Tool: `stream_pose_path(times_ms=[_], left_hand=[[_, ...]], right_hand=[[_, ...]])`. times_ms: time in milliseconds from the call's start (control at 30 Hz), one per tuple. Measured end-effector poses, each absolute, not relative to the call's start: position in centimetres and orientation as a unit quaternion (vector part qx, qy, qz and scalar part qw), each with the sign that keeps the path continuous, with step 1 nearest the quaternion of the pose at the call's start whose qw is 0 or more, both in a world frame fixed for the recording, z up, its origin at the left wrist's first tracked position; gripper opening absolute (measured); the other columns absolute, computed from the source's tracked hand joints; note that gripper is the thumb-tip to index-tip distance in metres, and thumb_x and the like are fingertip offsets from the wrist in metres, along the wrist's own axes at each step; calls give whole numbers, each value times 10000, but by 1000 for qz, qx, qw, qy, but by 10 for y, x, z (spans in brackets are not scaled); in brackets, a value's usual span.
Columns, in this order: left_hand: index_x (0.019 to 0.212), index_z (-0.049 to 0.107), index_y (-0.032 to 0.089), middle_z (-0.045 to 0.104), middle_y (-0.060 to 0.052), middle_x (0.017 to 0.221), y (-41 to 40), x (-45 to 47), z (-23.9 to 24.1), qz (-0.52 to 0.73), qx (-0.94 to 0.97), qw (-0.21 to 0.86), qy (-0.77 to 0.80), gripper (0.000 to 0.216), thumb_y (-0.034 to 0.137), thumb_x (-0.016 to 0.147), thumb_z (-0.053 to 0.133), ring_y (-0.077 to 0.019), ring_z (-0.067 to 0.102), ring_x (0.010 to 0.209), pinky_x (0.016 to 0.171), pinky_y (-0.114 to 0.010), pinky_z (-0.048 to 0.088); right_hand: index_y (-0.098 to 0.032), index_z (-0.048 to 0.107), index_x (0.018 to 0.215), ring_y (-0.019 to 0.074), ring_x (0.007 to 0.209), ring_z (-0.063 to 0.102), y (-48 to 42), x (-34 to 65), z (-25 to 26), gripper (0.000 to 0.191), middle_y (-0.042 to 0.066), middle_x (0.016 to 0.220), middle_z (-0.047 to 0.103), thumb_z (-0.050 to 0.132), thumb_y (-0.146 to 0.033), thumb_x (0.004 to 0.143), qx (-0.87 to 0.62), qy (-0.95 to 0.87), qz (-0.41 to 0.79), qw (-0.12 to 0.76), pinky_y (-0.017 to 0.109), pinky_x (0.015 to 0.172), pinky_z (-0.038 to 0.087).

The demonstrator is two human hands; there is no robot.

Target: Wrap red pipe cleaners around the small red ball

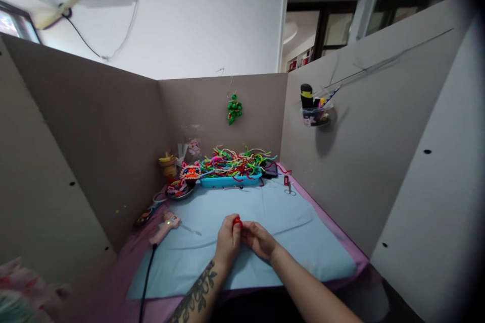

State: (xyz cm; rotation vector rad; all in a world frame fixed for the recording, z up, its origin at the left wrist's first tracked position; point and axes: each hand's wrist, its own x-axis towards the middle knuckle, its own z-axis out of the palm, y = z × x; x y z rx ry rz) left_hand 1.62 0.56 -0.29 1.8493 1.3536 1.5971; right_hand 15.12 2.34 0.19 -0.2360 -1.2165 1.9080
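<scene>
My left hand and my right hand meet over the light blue cloth in the middle of the table. Between the fingertips of both sits a small red piece, likely a bit of pipe cleaner; most of it is hidden by the fingers. Both hands are closed around it. My left forearm carries a dark tattoo.
A blue tray heaped with coloured pipe cleaners stands at the back. A pink glue gun with its black cord lies left of my hands. Small scissors lie at the back right. Grey partition walls enclose the table; a cup holder hangs on the right wall.
</scene>
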Motion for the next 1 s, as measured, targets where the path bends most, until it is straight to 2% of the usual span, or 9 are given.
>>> stream_pose_path(times_ms=[133, 233, 300, 400, 500, 633, 733, 833, 1000], left_hand=[[1142, 603, 166, 640, -145, 1133, 9, 14, -7, 580, 632, 224, 462, 472, 511, 905, 385, -255, 585, 1069, 973, -444, 427], [1309, 500, 183, 570, -165, 1288, 21, 11, -15, 607, 575, 339, 433, 673, 657, 858, 343, -274, 529, 1196, 1049, -462, 360], [1386, 414, 203, 485, -183, 1384, 28, 11, -19, 633, 513, 418, 402, 850, 776, 762, 343, -298, 521, 1214, 1036, -466, 379], [1463, 257, 273, 317, -174, 1508, 34, 14, -23, 651, 425, 512, 366, 958, 819, 688, 398, -318, 488, 1253, 963, -455, 454], [1474, 220, 273, 326, -181, 1504, 34, 15, -23, 642, 413, 543, 349, 986, 815, 677, 431, -325, 470, 1270, 958, -463, 458], [1418, 351, 237, 343, -162, 1499, 30, 12, -21, 619, 544, 413, 387, 816, 673, 754, 537, -305, 380, 1339, 1088, -465, 318], [1361, 435, 219, 405, -148, 1455, 25, 11, -17, 580, 644, 274, 418, 605, 531, 848, 503, -282, 362, 1348, 1125, -481, 247], [1275, 516, 187, 502, -158, 1350, 18, 13, -13, 564, 685, 198, 416, 482, 477, 908, 398, -271, 440, 1280, 1083, -489, 321], [1076, 620, 184, 638, -140, 1078, 6, 14, -4, 596, 660, 140, 435, 441, 487, 920, 340, -263, 580, 1050, 938, -460, 451]], right_hand=[[-141, 681, 1072, 266, 1014, 620, 25, 151, 1, 550, 141, 1036, 688, 725, -546, 702, -97, -507, 752, 410, 434, 951, 404], [-192, 651, 1129, 250, 1028, 613, 27, 148, 0, 551, 99, 1082, 680, 812, -353, 628, -107, -547, 721, 412, 417, 969, 393], [-217, 632, 1158, 240, 1028, 607, 29, 145, -1, 579, 73, 1096, 675, 800, -234, 604, -139, -582, 681, 422, 401, 954, 407], [-226, 618, 1181, 238, 1001, 604, 30, 142, -3, 584, 65, 1120, 662, 722, -135, 613, -230, -641, 575, 452, 384, 898, 445], [-212, 654, 1115, 236, 971, 603, 32, 143, -5, 475, 68, 1105, 662, 667, -122, 649, -307, -668, 461, 497, 368, 876, 454], [-178, 682, 968, 219, 868, 623, 35, 145, -3, 237, 64, 940, 701, 668, -259, 745, -322, -616, 485, 530, 343, 820, 465], [-167, 680, 887, 189, 768, 615, 36, 146, -2, 257, 38, 815, 697, 705, -381, 747, -275, -586, 566, 511, 312, 754, 463], [-166, 692, 871, 174, 747, 593, 34, 146, -3, 303, 30, 790, 682, 713, -440, 744, -231, -581, 615, 481, 300, 736, 443], [-179, 707, 976, 233, 899, 592, 25, 149, 1, 475, 70, 914, 688, 738, -542, 670, -149, -567, 674, 450, 375, 882, 403]])
